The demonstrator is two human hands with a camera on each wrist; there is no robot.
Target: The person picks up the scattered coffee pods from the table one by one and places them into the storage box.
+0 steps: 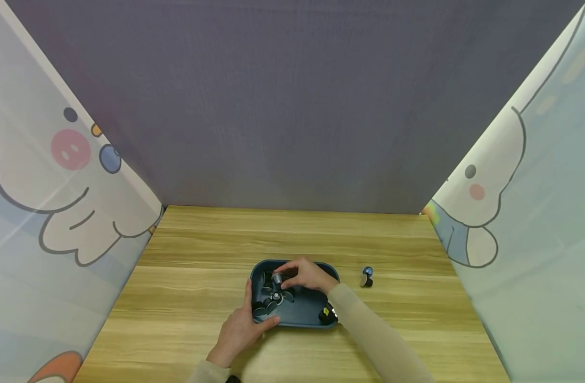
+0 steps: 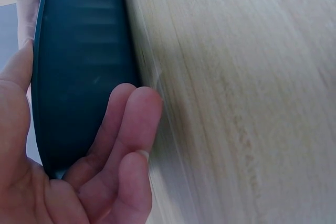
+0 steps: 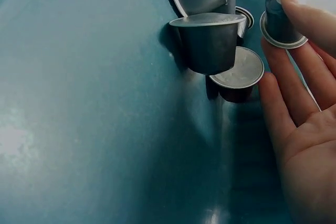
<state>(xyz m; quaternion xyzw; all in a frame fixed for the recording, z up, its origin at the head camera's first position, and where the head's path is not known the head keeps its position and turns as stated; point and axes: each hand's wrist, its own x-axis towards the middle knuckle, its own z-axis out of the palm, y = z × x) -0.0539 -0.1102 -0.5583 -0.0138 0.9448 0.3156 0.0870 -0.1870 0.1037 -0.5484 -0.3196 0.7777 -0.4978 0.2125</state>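
A dark blue tray [image 1: 302,307] lies on the wooden table, holding several coffee capsules [image 3: 210,45] bunched toward its left end. My left hand [image 1: 238,329] grips the tray's front-left corner, its thumb along the front rim. In the left wrist view, fingers [image 2: 139,116] curl against the tray's outer wall. Over the left part of the tray, my right hand [image 1: 309,274] pinches one dark coffee capsule [image 3: 283,24] between thumb and fingers. That capsule's silver-rimmed wide end faces down in the right wrist view. A silver-lidded capsule [image 3: 240,69] lies tilted just beside the fingertips.
To the right of the tray, a blue capsule [image 1: 367,271] and a dark capsule [image 1: 366,281] lie close together on the table [image 1: 201,242]. A grey panel [image 1: 292,106] rises behind the table, and printed curtains [image 1: 527,276] flank it.
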